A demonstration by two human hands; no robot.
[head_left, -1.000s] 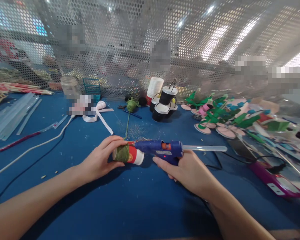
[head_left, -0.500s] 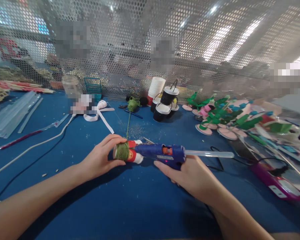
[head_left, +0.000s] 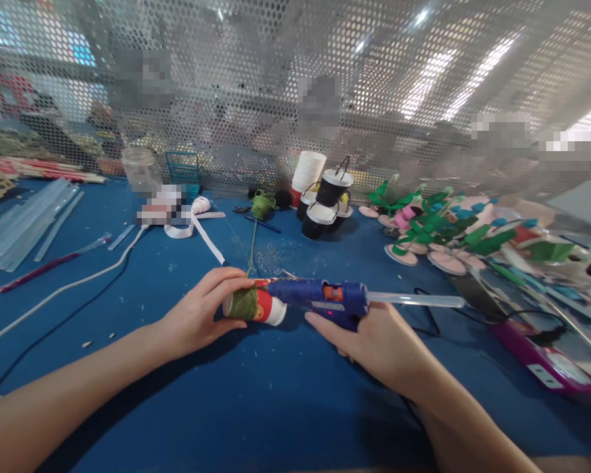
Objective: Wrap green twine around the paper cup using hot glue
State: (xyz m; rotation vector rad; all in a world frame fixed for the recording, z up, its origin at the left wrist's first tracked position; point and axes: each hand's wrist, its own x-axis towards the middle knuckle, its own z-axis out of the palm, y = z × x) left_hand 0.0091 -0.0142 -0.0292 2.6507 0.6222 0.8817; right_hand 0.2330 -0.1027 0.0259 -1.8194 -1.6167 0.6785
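Observation:
My left hand (head_left: 207, 312) grips a red and white paper cup (head_left: 272, 311) lying on its side, its lower part wrapped in green yarn (head_left: 243, 303). A strand runs from that wrapping back to a green yarn ball (head_left: 262, 205). In my right hand (head_left: 374, 338) is a blue hot glue gun (head_left: 325, 295) with a small red light on. A clear glue stick (head_left: 416, 299) juts out of its rear. The gun's nozzle points left at the cup, close to the yarn's edge; its tip is hard to make out against the cup.
Stacked white cups (head_left: 309, 172) and black yarn-wrapped cups (head_left: 320, 220) stand at the back. Green paper plants (head_left: 418, 230) crowd the right, near a purple power strip (head_left: 546, 358). Glue sticks (head_left: 29, 220) and a white cable (head_left: 73, 286) lie left. White ribbon (head_left: 207, 238) is behind my left hand.
The cup has turned and tilted slightly in my left hand, its white rim now a little further right. The glue gun has shifted slightly to the right.

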